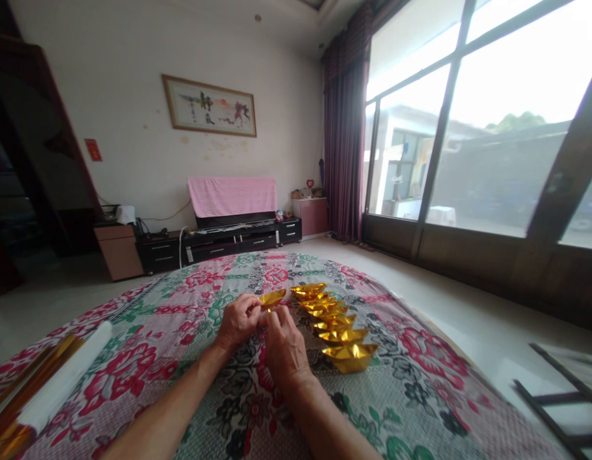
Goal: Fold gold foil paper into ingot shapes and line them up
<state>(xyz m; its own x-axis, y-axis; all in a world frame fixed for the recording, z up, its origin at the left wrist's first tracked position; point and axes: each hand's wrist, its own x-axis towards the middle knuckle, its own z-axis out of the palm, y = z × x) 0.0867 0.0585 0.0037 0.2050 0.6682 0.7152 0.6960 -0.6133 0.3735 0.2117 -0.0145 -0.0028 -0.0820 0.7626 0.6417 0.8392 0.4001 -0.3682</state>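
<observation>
Pinched fingers of my left hand (239,321) meet the near left end of a folded gold foil paper ingot (273,297). Close beside it, my right hand (285,345) has its fingers bent and closed at the ingot's near edge. A bit of pale paper shows between the two hands; my fingers partly hide it. To the right of my right hand, several finished gold paper ingots (351,356) stand in a slanting row, boat-shaped with pointed ends, the nearest one the most fully visible.
A flowered cloth (200,409) covers the round table. At the left edge lies a stack of gold and white paper sheets (61,377). A dark-framed rack or chair (559,399) stands at the lower right, beside the table. Black cabinets (233,246) line the far wall.
</observation>
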